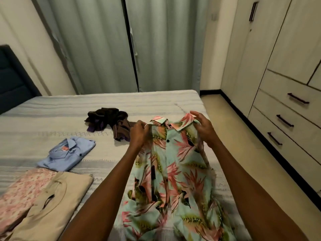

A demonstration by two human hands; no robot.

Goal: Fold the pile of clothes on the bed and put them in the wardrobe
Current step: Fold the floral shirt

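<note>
A mint shirt with pink and green leaf print (172, 171) hangs in front of me over the bed (52, 108), collar up. My left hand (139, 133) pinches its left shoulder beside the collar. My right hand (204, 126) grips the right shoulder. The shirt's lower part rests crumpled on the bedspread. A heap of dark brown and purple clothes (109, 121) lies unfolded further back on the bed. To the left lie a folded light blue shirt (66, 154), a folded beige top (53, 204) and a folded pink floral garment (22, 190).
The pale wardrobe (278, 58), with doors and three dark-handled drawers, fills the right wall. A strip of floor (243, 145) runs between it and the bed. Grey-green curtains (121, 44) hang behind the bed, and a dark headboard (12, 80) is at the far left.
</note>
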